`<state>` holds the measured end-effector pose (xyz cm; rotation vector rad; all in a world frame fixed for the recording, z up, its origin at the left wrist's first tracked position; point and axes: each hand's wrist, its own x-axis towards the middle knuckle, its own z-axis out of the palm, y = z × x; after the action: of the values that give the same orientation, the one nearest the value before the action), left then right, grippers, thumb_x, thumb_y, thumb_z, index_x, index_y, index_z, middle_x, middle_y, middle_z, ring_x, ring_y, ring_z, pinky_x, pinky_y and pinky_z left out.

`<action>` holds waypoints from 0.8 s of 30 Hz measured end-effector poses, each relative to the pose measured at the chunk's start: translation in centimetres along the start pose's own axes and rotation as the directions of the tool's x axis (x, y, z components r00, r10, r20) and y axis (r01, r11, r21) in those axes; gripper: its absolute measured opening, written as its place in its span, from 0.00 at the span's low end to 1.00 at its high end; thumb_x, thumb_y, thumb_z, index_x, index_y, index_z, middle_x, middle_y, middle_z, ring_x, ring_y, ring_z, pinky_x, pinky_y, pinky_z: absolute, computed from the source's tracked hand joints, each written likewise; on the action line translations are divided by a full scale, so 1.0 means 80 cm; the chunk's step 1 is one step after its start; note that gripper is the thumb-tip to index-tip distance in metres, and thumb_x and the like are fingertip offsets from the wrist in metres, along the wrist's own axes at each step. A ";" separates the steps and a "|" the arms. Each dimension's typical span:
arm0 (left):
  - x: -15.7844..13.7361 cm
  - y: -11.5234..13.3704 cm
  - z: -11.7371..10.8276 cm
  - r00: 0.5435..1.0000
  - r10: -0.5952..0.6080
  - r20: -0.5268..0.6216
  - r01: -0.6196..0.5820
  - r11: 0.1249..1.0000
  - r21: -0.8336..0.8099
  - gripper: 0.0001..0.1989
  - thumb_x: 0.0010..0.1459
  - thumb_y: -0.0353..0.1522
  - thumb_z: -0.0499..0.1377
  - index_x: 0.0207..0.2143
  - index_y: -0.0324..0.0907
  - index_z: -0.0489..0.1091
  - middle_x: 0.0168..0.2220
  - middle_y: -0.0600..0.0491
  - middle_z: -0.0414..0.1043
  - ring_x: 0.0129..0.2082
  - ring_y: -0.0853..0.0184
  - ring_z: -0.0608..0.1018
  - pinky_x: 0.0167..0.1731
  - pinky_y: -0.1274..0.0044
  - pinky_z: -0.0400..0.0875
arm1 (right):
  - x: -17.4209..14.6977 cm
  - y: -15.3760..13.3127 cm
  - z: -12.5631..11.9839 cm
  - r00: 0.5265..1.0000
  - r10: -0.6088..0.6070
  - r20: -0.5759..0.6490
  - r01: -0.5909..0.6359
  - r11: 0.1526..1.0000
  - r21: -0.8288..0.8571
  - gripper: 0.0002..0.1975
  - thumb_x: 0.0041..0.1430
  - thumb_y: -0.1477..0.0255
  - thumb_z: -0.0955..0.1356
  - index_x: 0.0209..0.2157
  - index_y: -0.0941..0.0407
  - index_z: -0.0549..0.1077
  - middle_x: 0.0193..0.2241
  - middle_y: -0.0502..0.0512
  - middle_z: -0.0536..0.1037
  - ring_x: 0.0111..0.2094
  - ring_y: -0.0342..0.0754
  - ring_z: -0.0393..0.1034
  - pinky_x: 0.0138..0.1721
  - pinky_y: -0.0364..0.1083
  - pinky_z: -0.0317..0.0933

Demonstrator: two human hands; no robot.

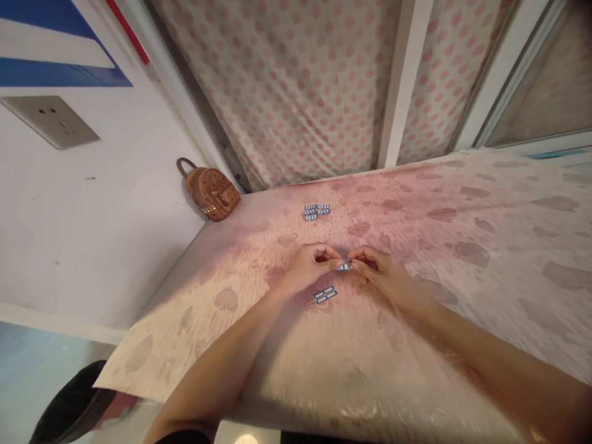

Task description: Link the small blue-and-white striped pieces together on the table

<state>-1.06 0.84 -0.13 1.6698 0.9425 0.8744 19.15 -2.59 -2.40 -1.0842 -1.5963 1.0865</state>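
Observation:
Above the middle of the table, my left hand [316, 265] and my right hand [377, 268] meet over a small blue-and-white label sheet [345, 266]. Each hand pinches one side of it between thumb and fingertips, and the fingers cover its edges. Just below my left hand, a flat label sheet [325, 295] with blue borders and white panels lies on the table. Farther back rests a cluster of similar label sheets [317, 211], side by side or overlapping; I cannot tell which.
A patterned cover spreads over the table [287, 382]. A small brown backpack [213, 192] leans against the wall at the back left. A polka-dot curtain [305, 92] hangs behind the far edge. A dark round object [69, 401] stands below the left edge.

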 end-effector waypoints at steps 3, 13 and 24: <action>0.001 -0.001 -0.011 0.999 0.002 0.032 -0.007 0.989 0.149 0.09 0.57 0.36 0.67 0.36 0.39 0.79 0.35 0.49 0.80 0.33 0.67 0.78 0.37 0.76 0.70 | -0.001 -0.001 -0.003 1.000 -0.010 -0.003 0.010 0.996 -0.090 0.12 0.63 0.61 0.66 0.29 0.54 0.71 0.23 0.49 0.70 0.24 0.46 0.63 0.26 0.45 0.55; 0.001 -0.015 -0.059 0.991 0.054 0.123 -0.117 0.794 0.597 0.10 0.55 0.26 0.65 0.40 0.43 0.78 0.42 0.48 0.73 0.44 0.63 0.76 0.43 0.74 0.73 | -0.001 0.008 -0.012 0.998 -0.069 -0.008 0.063 0.945 -0.320 0.09 0.63 0.65 0.64 0.30 0.52 0.71 0.25 0.50 0.74 0.27 0.48 0.66 0.29 0.46 0.54; 0.004 -0.010 -0.050 1.000 0.022 0.006 -0.021 0.777 0.630 0.06 0.54 0.24 0.64 0.34 0.41 0.75 0.31 0.54 0.75 0.31 0.68 0.74 0.31 0.77 0.64 | -0.003 0.006 -0.011 0.997 -0.072 -0.016 0.063 0.944 -0.325 0.07 0.61 0.67 0.65 0.30 0.52 0.71 0.24 0.50 0.73 0.25 0.48 0.66 0.28 0.46 0.53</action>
<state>-4.60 2.86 0.15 2.2501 1.3176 0.5951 20.16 -2.55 -2.72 -1.2413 -1.8187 0.7746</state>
